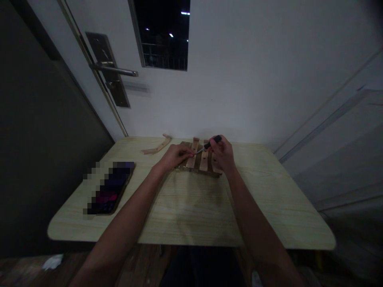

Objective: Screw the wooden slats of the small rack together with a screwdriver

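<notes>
A small wooden slatted piece (200, 160) lies at the far middle of the light wood table (191, 207). My right hand (223, 154) is closed round a screwdriver (209, 145) with a black handle, its tip pointing left and down at a slat. My left hand (175, 156) rests on the left side of the slatted piece, its fingers pinched together right at the screwdriver's tip. What they pinch is too small to make out.
A loose curved wooden strip (157, 146) lies at the table's back left. A phone (110, 188) lies flat on the left side. A white wall stands right behind the table, with a door handle (115, 71) at upper left.
</notes>
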Motion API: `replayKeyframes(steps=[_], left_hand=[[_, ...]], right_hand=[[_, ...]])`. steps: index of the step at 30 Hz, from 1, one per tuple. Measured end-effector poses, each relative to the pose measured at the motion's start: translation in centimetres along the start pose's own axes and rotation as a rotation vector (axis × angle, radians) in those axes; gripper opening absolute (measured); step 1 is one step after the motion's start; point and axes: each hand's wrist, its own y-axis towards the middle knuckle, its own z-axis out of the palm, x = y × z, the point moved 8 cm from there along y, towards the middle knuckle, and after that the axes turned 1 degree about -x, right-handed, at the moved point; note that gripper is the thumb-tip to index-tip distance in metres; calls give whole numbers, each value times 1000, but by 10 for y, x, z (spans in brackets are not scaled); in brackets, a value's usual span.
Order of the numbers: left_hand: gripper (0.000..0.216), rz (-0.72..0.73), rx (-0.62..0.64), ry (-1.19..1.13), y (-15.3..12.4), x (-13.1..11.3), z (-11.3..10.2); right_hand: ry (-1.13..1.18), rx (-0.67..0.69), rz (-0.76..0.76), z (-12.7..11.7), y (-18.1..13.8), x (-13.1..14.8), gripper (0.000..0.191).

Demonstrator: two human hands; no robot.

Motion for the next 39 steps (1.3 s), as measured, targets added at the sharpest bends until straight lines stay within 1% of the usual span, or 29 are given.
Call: replayKeyframes(steps=[6,11,16,22,26,31,34,39], left_hand=[[12,18,-10,27,1,2,0],[11,8,-9,-19,0,3,0],[10,-21,9,-57,0,0,0],[7,-47,13,-167,0,1,1],[5,-61,0,-167,-1,4,1],[5,-76,44,-215,-1,2,4],[6,-102,50,-258,0,3,4],[10,-138,58,-244,0,4,4]], right_hand=[[4,10,8,1,0,-1,34],[-2,13,27,0,0,-2,33],[7,11,6,0,0,1,33],[6,108,32,5,0,1,30],[-12,141,29,4,1,7,28],[-28,239,48,11,-1,14,29],[-54,259,37,13,-3,19,26],[-109,271,10,13,-2,25,25]])
